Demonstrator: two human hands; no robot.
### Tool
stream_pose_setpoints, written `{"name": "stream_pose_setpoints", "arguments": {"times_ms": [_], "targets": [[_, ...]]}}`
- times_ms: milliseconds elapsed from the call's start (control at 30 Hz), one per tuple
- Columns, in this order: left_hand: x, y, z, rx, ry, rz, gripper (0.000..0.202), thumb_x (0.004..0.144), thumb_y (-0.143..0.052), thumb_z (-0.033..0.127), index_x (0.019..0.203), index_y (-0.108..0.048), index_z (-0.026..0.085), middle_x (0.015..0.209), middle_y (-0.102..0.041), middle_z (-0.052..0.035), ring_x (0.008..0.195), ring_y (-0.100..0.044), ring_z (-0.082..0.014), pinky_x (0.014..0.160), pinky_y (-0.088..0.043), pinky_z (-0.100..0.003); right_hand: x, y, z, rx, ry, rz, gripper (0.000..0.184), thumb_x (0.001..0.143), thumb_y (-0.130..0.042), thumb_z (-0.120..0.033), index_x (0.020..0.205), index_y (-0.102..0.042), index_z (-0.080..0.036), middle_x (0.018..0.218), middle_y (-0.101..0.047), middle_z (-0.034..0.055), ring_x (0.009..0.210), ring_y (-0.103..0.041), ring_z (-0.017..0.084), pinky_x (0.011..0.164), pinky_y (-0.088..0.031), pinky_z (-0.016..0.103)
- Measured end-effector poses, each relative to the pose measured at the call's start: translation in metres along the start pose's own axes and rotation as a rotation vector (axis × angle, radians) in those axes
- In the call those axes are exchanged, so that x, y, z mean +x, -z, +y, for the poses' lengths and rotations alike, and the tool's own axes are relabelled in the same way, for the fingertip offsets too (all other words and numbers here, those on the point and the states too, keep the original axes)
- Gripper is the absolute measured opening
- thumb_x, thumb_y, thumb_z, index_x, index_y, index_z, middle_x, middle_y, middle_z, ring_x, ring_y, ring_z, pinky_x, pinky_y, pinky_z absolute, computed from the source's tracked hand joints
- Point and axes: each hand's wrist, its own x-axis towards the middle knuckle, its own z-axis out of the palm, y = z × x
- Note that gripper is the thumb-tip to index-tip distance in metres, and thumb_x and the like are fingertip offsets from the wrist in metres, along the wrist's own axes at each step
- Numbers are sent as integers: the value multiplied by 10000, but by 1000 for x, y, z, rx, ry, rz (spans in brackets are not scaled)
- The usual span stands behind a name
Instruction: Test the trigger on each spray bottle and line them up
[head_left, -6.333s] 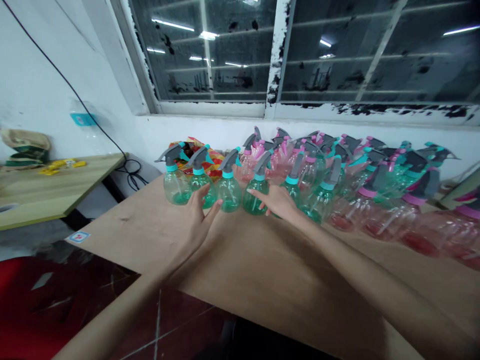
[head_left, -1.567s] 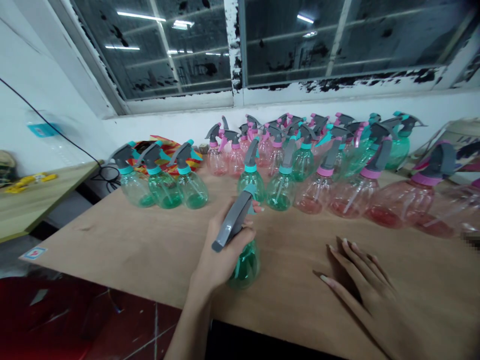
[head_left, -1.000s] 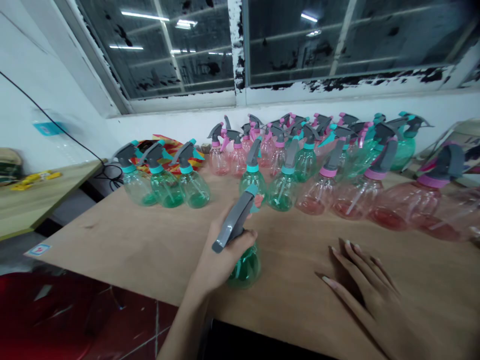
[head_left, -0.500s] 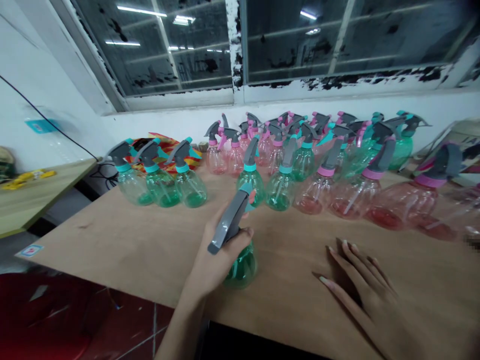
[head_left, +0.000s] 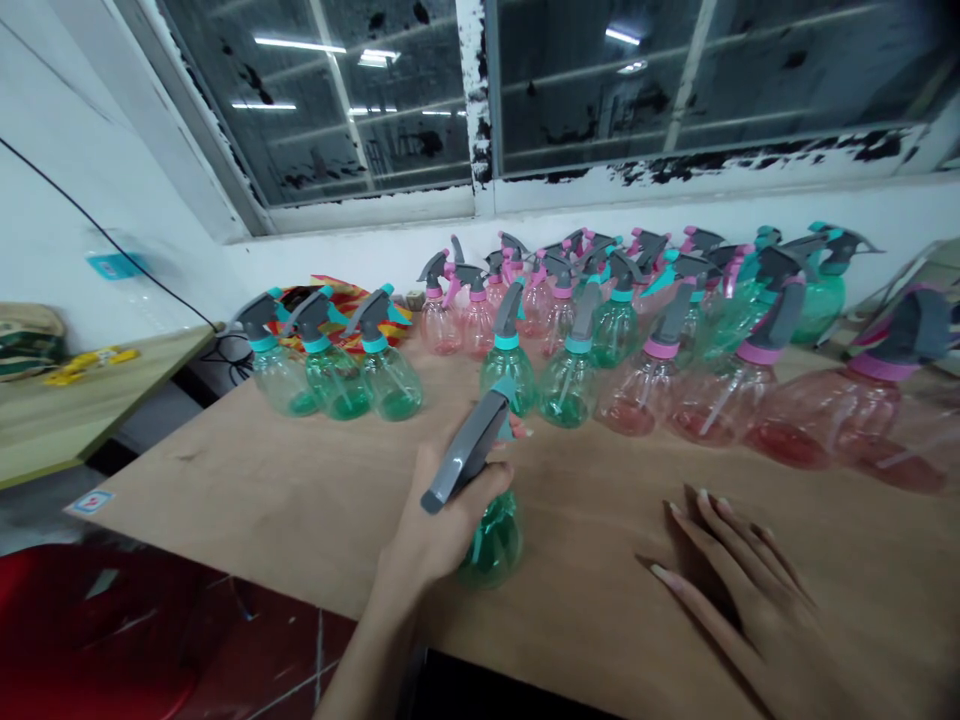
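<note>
My left hand (head_left: 435, 520) grips a green spray bottle (head_left: 491, 535) by its neck near the front edge of the wooden table (head_left: 262, 490). The bottle's grey trigger head (head_left: 465, 452) points back toward me. The bottle stands upright on the table. My right hand (head_left: 739, 575) lies flat on the table to the right, fingers spread, holding nothing. Three green bottles (head_left: 337, 365) stand in a row at the far left.
Several green and pink spray bottles (head_left: 637, 320) crowd the back of the table under the window (head_left: 480, 100). A red and yellow bag (head_left: 337, 300) lies behind the left row. A second table (head_left: 67, 400) stands at the left. A red surface (head_left: 82, 640) is below.
Compared with six seconds ago, my left hand has taken one green bottle from the row and brought it to the front edge. In the last second both hands have barely moved.
</note>
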Motion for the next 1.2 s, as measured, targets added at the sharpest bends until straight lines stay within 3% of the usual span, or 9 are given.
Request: {"name": "stream_pose_setpoints", "arguments": {"times_ms": [100,200,367,567,733,900,1000,1100,1200], "targets": [[-1,3,1,-25,-10,-3,197,761,-572,214,941,-649,235,841,-664,-7,739,-614,-173,738,-493,-301,-2,-3,1,8,-4,-5,650,905,-267,-577,1380,-459,-176,1378,-519,146,1343,-380,324,1055,-330,603],[-1,4,3,-42,-17,-15,150,741,-591,236,884,-633,228,850,-651,-19,735,-606,-179,670,-490,-285,-3,-5,1,14,-27,0,676,908,-243,-596,1367,-473,-156,1383,-512,154,1346,-376,320,1074,-307,597],[1,-4,4,50,-41,18,341,768,-581,192,1092,-648,275,848,-655,1,770,-602,-169,740,-483,-277,-2,4,0,41,-44,-49,674,892,-252,-612,1356,-492,-186,1383,-517,133,1355,-362,313,1083,-302,588],[-2,-11,0,70,-6,76,419,819,-573,260,1237,-579,283,667,-588,36,546,-524,-132,531,-451,-241,-1,7,2,51,-12,-56,654,877,-296,-608,1341,-515,-204,1361,-539,125,1340,-383,331,1065,-323,603],[-3,-12,2,70,-36,122,399,819,-564,240,1217,-588,261,648,-567,39,505,-504,-116,495,-436,-235,1,0,0,16,-40,-8,661,888,-317,-596,1380,-463,-178,1381,-518,139,1331,-399,324,1062,-337,587],[0,-14,2,31,-15,118,391,821,-571,238,1210,-587,270,753,-623,18,581,-551,-127,549,-465,-242,0,-2,-1,-7,-38,-9,653,897,-327,-590,1398,-433,-185,1408,-491,134,1344,-383,306,1080,-317,567],[1,-15,1,22,-23,118,403,823,-566,214,1221,-585,275,907,-646,-13,784,-626,-162,682,-519,-264,-1,-1,0,-13,-30,-10,664,900,-323,-598,1401,-426,-175,1413,-486,132,1349,-377,300,1089,-305,558],[1,-14,1,19,-45,117,405,825,-569,221,1226,-593,272,928,-659,-28,986,-626,-208,804,-532,-304,-2,-1,1,-13,-24,-1,684,909,-279,-607,1401,-422,-153,1416,-482,136,1358,-361,302,1092,-296,561],[1,-13,2,32,-43,115,404,821,-572,231,1222,-597,277,918,-673,-25,950,-642,-208,776,-540,-306,-2,-2,1,4,-27,-6,668,918,-258,-590,1400,-426,-157,1419,-478,135,1368,-343,300,1093,-293,565]]}}
